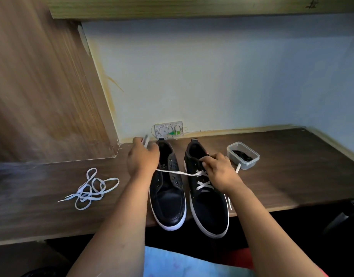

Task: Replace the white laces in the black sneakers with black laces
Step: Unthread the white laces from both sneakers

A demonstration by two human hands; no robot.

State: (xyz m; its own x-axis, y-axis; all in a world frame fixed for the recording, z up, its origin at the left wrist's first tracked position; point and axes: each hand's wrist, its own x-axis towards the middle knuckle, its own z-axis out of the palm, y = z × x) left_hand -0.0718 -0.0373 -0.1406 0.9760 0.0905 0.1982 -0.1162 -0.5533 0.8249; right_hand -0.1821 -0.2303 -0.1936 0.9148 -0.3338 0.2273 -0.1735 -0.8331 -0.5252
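Note:
Two black sneakers stand side by side on the dark wooden desk (282, 166), toes toward me. The left sneaker (168, 196) has bare eyelets. The right sneaker (208, 204) still carries a white lace (203, 184) crossed over its lower eyelets. My left hand (142, 158) grips one end of that lace, pulled out to the left across the left sneaker. My right hand (218, 168) rests on the right sneaker's upper eyelets, fingers curled at the lace there. A loose white lace (90, 188) lies tangled on the desk at left. Black laces (242, 155) sit in a clear plastic box (243, 154).
A wooden cabinet side (42, 86) rises at the left and a pale wall (212, 76) stands behind the desk. A small white wall box (169, 129) with wires sits behind the sneakers. A dark object (350, 212) shows below the desk's right front edge.

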